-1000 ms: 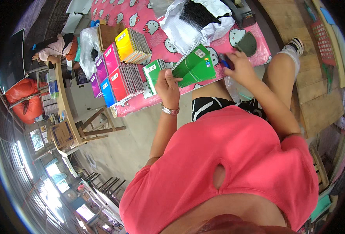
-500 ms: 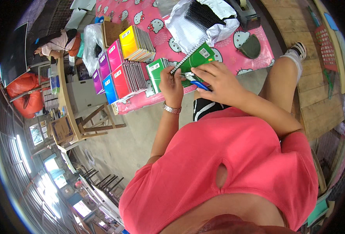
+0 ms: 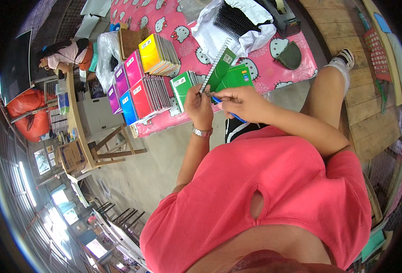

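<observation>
The left hand (image 3: pixel 199 105) is closing its fingers around the lower end of a green spiral-bound notebook (image 3: pixel 220 69), holding it tilted so its wire spine is running up and to the right, above the edge of the table. A small white label is sitting near the notebook's upper corner. The right hand (image 3: pixel 241 103) is curling shut around a blue-handled tool (image 3: pixel 226 109), its tip meeting the bottom of the spine just beside the left thumb. The left wrist is wearing a metal watch (image 3: pixel 202 132), and both forearms are bending inward from the person's pink shirt (image 3: pixel 273 191).

Just behind the held notebook, a second green notebook (image 3: pixel 236 77) is lying flat on the pink patterned tablecloth (image 3: pixel 264 68), and a further green one with a white label (image 3: pixel 181 88) is standing just left of the hands. Further left, stacks of notebooks are standing on edge: red (image 3: pixel 143 98), blue (image 3: pixel 128 108), purple (image 3: pixel 113 99), magenta (image 3: pixel 134 68) and yellow (image 3: pixel 150 52), each bearing a small white rectangular label near its top. Beyond the hands, a white plastic bag (image 3: pixel 251 34) is lying open with black spiral coils (image 3: pixel 230 18) inside it. A dark green rounded pouch (image 3: pixel 290 55) is resting to the right of it. At the far left another person (image 3: pixel 62 57) is leaning at a wooden bench (image 3: pixel 80 132).
</observation>
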Demonstrator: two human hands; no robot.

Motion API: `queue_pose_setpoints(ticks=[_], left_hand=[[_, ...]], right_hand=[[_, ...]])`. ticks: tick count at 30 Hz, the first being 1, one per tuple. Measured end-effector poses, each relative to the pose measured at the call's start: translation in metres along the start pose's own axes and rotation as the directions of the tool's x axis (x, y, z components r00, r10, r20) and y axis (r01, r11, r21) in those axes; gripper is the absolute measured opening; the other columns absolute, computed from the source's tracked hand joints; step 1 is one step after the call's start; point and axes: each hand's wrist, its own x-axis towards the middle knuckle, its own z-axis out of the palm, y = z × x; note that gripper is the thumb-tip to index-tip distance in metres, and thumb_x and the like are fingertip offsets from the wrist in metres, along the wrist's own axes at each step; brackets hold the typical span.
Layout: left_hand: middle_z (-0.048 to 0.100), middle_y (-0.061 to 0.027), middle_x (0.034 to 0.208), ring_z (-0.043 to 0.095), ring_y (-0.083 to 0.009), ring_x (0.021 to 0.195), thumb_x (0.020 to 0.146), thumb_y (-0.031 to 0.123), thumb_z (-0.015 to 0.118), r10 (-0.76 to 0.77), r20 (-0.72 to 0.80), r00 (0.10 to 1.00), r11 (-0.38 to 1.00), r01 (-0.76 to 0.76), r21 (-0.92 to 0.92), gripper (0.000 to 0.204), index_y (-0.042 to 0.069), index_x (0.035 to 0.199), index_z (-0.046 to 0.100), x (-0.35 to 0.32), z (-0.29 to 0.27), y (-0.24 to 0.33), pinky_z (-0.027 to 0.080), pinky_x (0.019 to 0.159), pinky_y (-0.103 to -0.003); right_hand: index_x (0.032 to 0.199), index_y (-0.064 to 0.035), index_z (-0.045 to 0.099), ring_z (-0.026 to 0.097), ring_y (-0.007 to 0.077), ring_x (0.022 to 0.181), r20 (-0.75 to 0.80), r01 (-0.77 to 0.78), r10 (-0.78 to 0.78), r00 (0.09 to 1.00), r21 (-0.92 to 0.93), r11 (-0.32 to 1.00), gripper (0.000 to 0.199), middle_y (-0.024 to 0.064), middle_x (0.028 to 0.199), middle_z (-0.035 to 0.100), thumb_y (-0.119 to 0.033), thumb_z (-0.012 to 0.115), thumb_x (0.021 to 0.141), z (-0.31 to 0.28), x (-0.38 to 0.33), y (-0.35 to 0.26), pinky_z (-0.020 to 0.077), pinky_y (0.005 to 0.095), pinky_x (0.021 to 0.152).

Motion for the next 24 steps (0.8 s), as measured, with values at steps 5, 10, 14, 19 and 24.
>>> queue_pose_setpoints(ticks=[5, 10, 14, 19, 24], left_hand=[[0.066, -0.0064, 0.103, 0.060, -0.0144, 0.091, 0.087, -0.004, 0.063, 0.116, 0.025, 0.993, 0.958, -0.118, 0.262, 0.019, 0.001, 0.105, 0.064, 0.023, -0.037, 0.035, 0.047, 0.083, -0.028], [0.066, -0.0080, 0.093, 0.059, -0.0206, 0.089, 0.081, -0.004, 0.051, 0.054, 0.204, 0.977, 0.741, -0.176, 0.647, 0.022, 0.003, 0.094, 0.067, 0.071, -0.082, 0.090, 0.046, 0.078, -0.031], [0.068, -0.0112, 0.094, 0.060, -0.0271, 0.102, 0.079, 0.006, 0.053, -0.355, 0.227, 0.907, 0.617, 0.045, 0.786, 0.023, 0.007, 0.096, 0.069, 0.111, -0.086, 0.015, 0.046, 0.081, -0.039], [0.043, -0.0158, 0.146, 0.036, -0.0412, 0.134, 0.083, 0.018, 0.060, -0.194, 0.205, 0.959, 0.364, -0.123, 0.923, 0.051, 0.020, 0.134, 0.052, 0.080, -0.074, -0.056, 0.034, 0.103, -0.060], [0.020, -0.0268, 0.155, 0.020, -0.0470, 0.143, 0.090, 0.028, 0.062, -0.356, 0.056, 0.933, 0.322, 0.066, 0.944, 0.062, 0.021, 0.147, 0.039, 0.045, -0.073, -0.055, 0.028, 0.109, -0.060]], right_hand=[[0.123, -0.0020, 0.058, 0.063, 0.0240, 0.095, -0.217, 0.339, -0.409, 0.886, -0.296, 0.893, 0.044, 0.0124, 0.103, 0.063, -0.016, 0.070, 0.084, -0.029, -0.015, 0.011, 0.0491, 0.0364, 0.086], [0.119, -0.0040, 0.058, 0.062, 0.0347, 0.101, -0.464, -0.087, -0.388, 0.797, -0.722, 0.686, 0.043, 0.0204, 0.109, 0.060, -0.022, 0.067, 0.081, -0.079, -0.026, 0.036, 0.0495, 0.0429, 0.087], [0.103, -0.0024, 0.060, 0.063, 0.0348, 0.095, -0.383, -0.246, -0.442, 0.811, -0.909, 0.335, 0.027, 0.0196, 0.103, 0.062, -0.017, 0.063, 0.079, -0.079, -0.008, 0.044, 0.0511, 0.0464, 0.080], [0.091, -0.0031, 0.063, 0.066, 0.0326, 0.086, -0.298, -0.163, -0.660, 0.690, -0.952, 0.260, 0.016, 0.0144, 0.091, 0.065, -0.014, 0.060, 0.080, -0.077, 0.023, -0.023, 0.0542, 0.0431, 0.071], [0.091, -0.0026, 0.066, 0.066, 0.0334, 0.087, -0.209, -0.104, -0.710, 0.673, -0.977, 0.189, 0.016, 0.0161, 0.096, 0.065, -0.011, 0.060, 0.078, -0.124, 0.109, -0.024, 0.0558, 0.0417, 0.074]])
